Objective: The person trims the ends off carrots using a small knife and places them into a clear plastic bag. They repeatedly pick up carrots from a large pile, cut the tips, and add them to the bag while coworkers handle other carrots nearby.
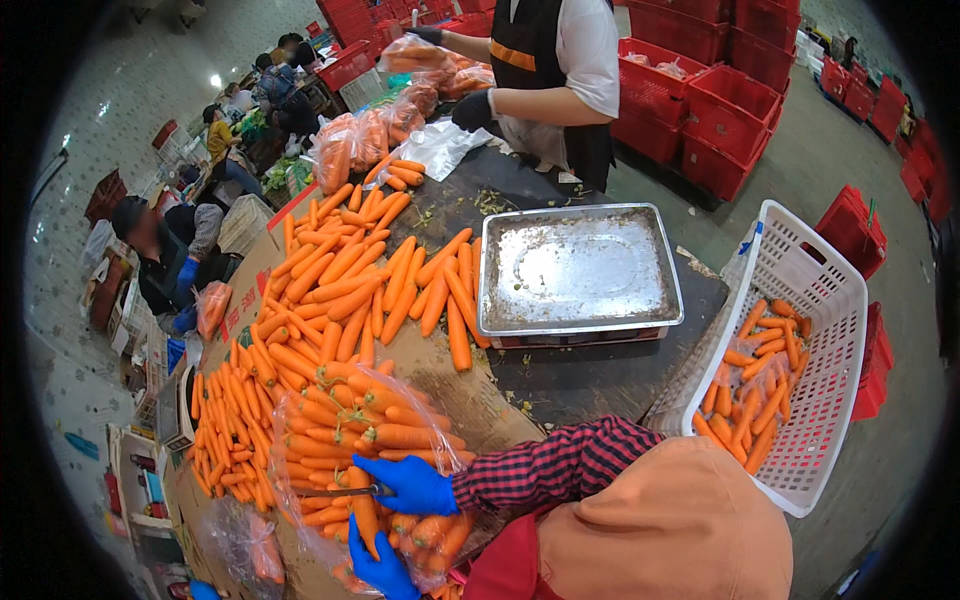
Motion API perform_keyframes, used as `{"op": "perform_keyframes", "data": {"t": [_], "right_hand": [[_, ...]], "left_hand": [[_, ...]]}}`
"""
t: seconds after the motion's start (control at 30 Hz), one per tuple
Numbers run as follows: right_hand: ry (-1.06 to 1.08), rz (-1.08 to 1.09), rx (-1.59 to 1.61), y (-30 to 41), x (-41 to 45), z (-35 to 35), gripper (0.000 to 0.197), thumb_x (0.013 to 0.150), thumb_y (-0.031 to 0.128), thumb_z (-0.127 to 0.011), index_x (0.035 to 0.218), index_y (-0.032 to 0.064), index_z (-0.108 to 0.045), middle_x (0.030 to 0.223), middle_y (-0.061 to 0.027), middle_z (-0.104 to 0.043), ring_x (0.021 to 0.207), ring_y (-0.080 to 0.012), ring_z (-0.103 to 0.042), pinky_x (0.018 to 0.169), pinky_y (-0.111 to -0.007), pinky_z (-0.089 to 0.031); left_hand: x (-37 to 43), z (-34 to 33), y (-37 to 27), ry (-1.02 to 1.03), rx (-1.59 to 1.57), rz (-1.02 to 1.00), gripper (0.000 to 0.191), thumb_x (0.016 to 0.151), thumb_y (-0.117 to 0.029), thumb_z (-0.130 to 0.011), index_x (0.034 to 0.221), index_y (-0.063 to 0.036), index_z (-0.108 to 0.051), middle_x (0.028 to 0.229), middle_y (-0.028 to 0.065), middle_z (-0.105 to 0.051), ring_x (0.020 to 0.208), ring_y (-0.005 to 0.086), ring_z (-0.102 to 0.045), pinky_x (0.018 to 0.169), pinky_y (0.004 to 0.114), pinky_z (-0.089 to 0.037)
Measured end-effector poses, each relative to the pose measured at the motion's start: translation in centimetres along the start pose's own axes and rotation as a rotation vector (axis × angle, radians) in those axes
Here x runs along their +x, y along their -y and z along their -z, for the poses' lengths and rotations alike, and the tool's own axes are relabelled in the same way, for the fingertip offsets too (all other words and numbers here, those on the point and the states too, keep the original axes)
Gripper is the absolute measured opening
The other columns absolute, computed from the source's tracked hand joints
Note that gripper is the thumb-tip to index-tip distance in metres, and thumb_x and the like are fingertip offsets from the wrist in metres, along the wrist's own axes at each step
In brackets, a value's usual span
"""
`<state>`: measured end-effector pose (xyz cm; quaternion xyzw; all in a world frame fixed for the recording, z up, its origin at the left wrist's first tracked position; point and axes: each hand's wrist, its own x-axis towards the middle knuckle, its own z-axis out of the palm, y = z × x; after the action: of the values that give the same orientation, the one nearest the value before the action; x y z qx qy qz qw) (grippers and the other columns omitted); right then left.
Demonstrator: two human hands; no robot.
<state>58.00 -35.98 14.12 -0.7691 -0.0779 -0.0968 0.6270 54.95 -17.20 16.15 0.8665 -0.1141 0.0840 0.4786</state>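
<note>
My right hand point(415, 484), in a blue glove, grips a knife point(330, 493) by its handle. Its thin blade lies across the upper part of a single carrot point(364, 514), and a finger of that hand reaches over the carrot's top end. Lower in the picture my left hand point(380, 568), also blue-gloved, holds the same carrot near its lower end. Both hands are over an opened clear plastic bag point(281, 450) full of carrots point(330, 427), some with green stem stubs. More bagged carrots point(442, 536) lie beside my hands.
Loose carrots point(322, 300) spread over cardboard point(420, 360). A metal-topped tray point(577, 270) stands on the dark table point(555, 390). A white basket point(825, 337) holds carrots. Across the table, a black-gloved co-worker point(555, 82) handles bagged carrots point(412, 56); another person point(172, 262) works on the left. Red crates point(720, 120) stand behind.
</note>
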Motion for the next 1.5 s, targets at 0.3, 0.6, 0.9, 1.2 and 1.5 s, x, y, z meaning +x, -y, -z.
{"op": "perform_keyframes", "data": {"t": [0.3,0.6,0.9,1.2,1.5], "right_hand": [[-0.111,0.06,0.105,-0.8,0.3,-0.8,0.054,0.089,0.023,-0.06,0.138,0.013,-0.041,0.093,-0.0137,-0.064,0.078,-0.0229,-0.065,0.068,-0.032,-0.052],[-0.082,0.08,0.458,2.6,0.2,2.0,0.043,0.087,0.026,-0.065,0.124,0.0069,-0.052,0.105,-0.0115,-0.062,0.1,-0.0173,-0.059,0.087,-0.031,-0.047],[-0.055,-0.024,0.477,1.9,-1.8,2.4,0.048,0.087,0.02,-0.065,0.13,0.0078,-0.049,0.109,-0.0029,-0.058,0.099,-0.0093,-0.052,0.085,-0.025,-0.046],[-0.004,-0.137,0.323,0.6,-1.9,1.3,0.045,0.087,0.023,-0.064,0.126,0.0048,-0.052,0.11,-0.0097,-0.062,0.101,-0.0163,-0.058,0.087,-0.03,-0.047],[0.006,-0.137,0.588,-1.2,-1.9,0.2,0.044,0.088,0.021,-0.064,0.126,0.0044,-0.05,0.109,-0.0064,-0.059,0.103,-0.0141,-0.054,0.09,-0.028,-0.045]], "left_hand": [[0.1,0.2,-2.3,0.004,-0.26,0.125,0.043,0.082,-0.001,-0.052,0.124,0.0069,-0.051,0.12,0.0167,-0.057,0.104,0.0239,-0.057,0.088,0.033,-0.046],[-1.7,1.2,-6.6,-0.122,0.065,0.071,0.042,0.087,-0.033,-0.062,0.113,0.0001,-0.06,0.102,0.0206,-0.065,0.087,0.0344,-0.062,0.081,0.044,-0.047],[-0.8,0.1,0.1,0.002,-0.315,-0.075,0.044,0.081,-0.002,-0.058,0.124,0.0059,-0.052,0.12,0.0162,-0.057,0.11,0.0244,-0.054,0.094,0.035,-0.042],[-1.6,1.0,-1.4,-0.085,0.352,-0.163,0.041,0.089,-0.029,-0.059,0.114,0.0032,-0.059,0.105,0.0227,-0.063,0.094,0.0371,-0.058,0.085,0.042,-0.046],[-1.6,0.5,-3.3,-0.062,0.158,-0.007,0.04,0.089,-0.026,-0.057,0.114,0.0052,-0.058,0.106,0.0208,-0.063,0.092,0.0317,-0.058,0.084,0.039,-0.046]]}}
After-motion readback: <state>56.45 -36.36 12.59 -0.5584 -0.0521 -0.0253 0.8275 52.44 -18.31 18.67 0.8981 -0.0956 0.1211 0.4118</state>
